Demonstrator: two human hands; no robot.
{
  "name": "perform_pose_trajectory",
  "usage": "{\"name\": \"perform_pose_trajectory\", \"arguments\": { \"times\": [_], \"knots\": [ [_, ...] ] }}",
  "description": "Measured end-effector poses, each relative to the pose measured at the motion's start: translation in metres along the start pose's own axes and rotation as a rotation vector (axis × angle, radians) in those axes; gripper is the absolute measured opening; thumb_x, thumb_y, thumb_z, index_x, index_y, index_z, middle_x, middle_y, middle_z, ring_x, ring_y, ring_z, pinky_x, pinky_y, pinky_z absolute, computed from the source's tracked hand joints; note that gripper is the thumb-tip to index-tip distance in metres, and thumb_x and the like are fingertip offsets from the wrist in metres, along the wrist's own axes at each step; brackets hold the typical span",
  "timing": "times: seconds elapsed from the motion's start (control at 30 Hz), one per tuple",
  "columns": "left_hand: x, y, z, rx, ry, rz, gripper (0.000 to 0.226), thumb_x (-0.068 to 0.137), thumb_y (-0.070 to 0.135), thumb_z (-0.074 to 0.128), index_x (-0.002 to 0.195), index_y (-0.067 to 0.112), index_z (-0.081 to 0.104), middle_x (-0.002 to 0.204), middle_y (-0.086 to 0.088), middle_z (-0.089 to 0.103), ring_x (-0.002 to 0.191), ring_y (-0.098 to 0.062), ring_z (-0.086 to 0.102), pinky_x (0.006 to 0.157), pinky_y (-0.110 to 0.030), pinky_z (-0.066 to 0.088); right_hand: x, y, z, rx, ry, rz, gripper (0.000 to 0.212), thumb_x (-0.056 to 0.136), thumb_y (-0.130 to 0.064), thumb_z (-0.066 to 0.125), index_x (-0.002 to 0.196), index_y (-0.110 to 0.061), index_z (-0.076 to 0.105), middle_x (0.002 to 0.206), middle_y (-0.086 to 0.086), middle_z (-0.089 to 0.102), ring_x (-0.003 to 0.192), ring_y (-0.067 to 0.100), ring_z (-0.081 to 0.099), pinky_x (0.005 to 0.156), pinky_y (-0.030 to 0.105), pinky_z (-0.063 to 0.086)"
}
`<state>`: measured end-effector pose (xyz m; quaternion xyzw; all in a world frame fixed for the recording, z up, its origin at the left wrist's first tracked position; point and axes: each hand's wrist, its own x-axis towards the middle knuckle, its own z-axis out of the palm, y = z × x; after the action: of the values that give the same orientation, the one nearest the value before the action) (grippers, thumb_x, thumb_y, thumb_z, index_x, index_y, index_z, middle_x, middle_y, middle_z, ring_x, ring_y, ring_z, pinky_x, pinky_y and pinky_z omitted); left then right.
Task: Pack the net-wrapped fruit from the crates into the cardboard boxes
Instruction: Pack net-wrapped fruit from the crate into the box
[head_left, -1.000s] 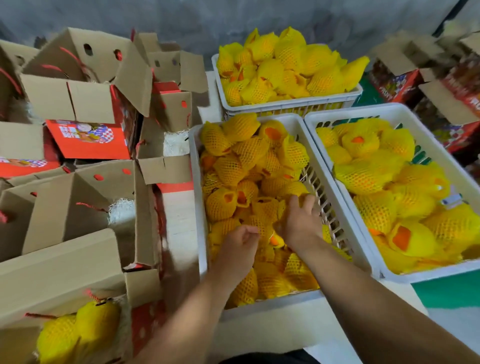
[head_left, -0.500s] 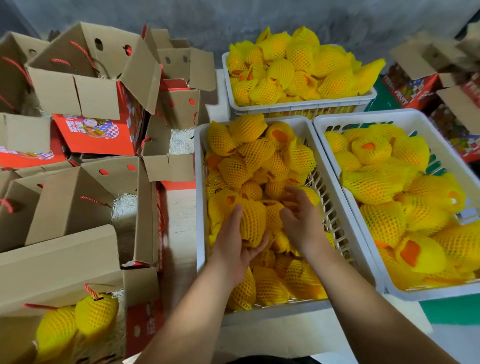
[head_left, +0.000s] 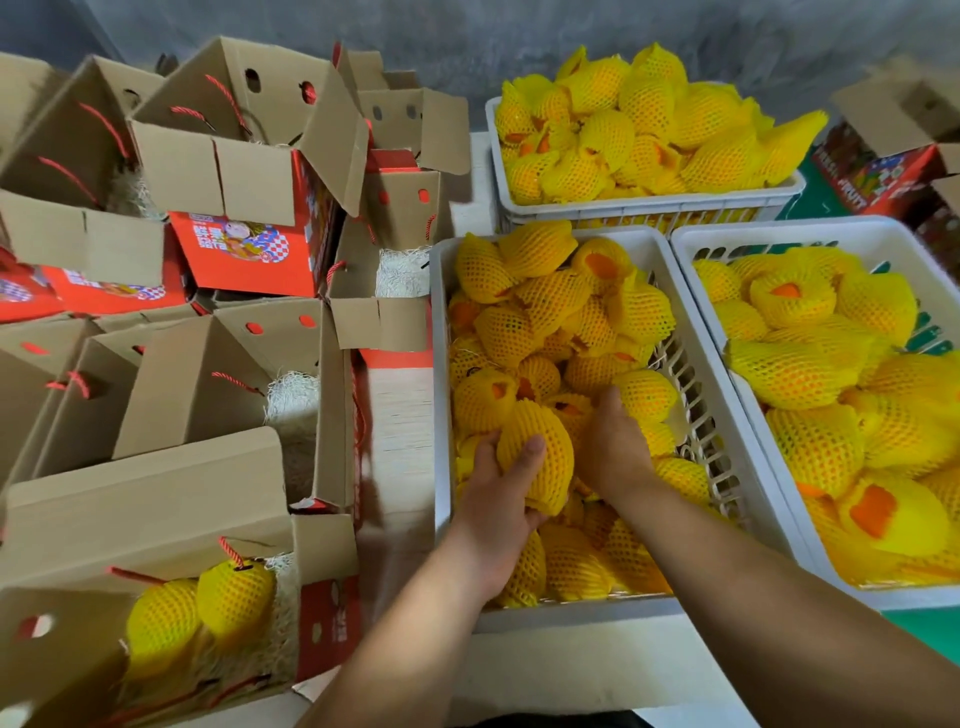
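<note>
The left hand (head_left: 496, 499) has its grip curled round a net-wrapped fruit (head_left: 537, 457), thumb over its front, holding it just above the heap in the middle white crate (head_left: 441, 415). The right hand (head_left: 613, 447) reaches down among the fruit beside it; its fingers are buried, so I cannot tell its grip. The nearest cardboard box (head_left: 156, 499), at lower left, holds two wrapped fruits (head_left: 236, 597).

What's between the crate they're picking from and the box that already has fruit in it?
In the head view, only a bare pale tabletop strip separates the middle crate from the part-filled box.
</note>
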<state>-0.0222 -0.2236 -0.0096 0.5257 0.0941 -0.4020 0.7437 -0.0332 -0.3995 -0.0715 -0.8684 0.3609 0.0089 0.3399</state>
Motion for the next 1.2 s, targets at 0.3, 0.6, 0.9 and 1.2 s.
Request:
{"name": "perform_pose_trajectory", "arguments": {
  "times": [0.3, 0.6, 0.9, 1.2],
  "knots": [
    [-0.037, 0.028, -0.028, -0.139, -0.143, 0.12, 0.078, 0.075, 0.039, 0.085, 0.144, 0.028, 0.051, 0.138, -0.01, 0.065, 0.123, -0.033, 0.065, 0.1, -0.055, 0.054, -0.077, -0.061, -0.039, 0.858, 0.145, -0.005, 0.05, 0.074, -0.049, 0.076, 0.12, -0.032, 0.066, 0.108, -0.004, 0.076, 0.099, 0.017, 0.073, 0.078, 0.037, 0.06],
    [-0.115, 0.085, -0.176, -0.16, -0.233, 0.184, 0.065, 0.085, 0.043, 0.081, 0.139, 0.018, 0.057, 0.121, -0.018, 0.07, 0.1, -0.031, 0.073, 0.082, -0.041, 0.06, -0.191, -0.206, 0.029, 1.309, -0.291, -0.107, 0.048, 0.091, -0.025, 0.071, 0.134, -0.009, 0.058, 0.123, 0.018, 0.07, 0.111, 0.032, 0.07, 0.086, 0.041, 0.06],
    [-0.171, 0.124, -0.343, 0.002, 0.198, 0.327, 0.079, 0.076, 0.046, 0.086, 0.144, 0.033, 0.049, 0.133, 0.0, 0.066, 0.121, -0.025, 0.066, 0.095, -0.052, 0.058, -0.259, -0.271, 0.158, 0.902, -0.25, 0.045, 0.055, 0.073, -0.033, 0.087, 0.121, -0.03, 0.061, 0.111, 0.008, 0.073, 0.097, 0.026, 0.074, 0.075, 0.038, 0.061],
    [-0.171, 0.117, -0.373, 0.182, 0.268, 0.138, 0.038, 0.101, 0.032, 0.061, 0.137, 0.035, 0.049, 0.127, 0.002, 0.057, 0.11, -0.02, 0.058, 0.08, -0.035, 0.053, -0.216, -0.243, 0.222, 0.347, -0.403, 0.403, 0.045, 0.087, -0.007, 0.076, 0.128, -0.002, 0.058, 0.12, 0.008, 0.067, 0.099, 0.021, 0.06, 0.08, 0.033, 0.052]
  ]
}}
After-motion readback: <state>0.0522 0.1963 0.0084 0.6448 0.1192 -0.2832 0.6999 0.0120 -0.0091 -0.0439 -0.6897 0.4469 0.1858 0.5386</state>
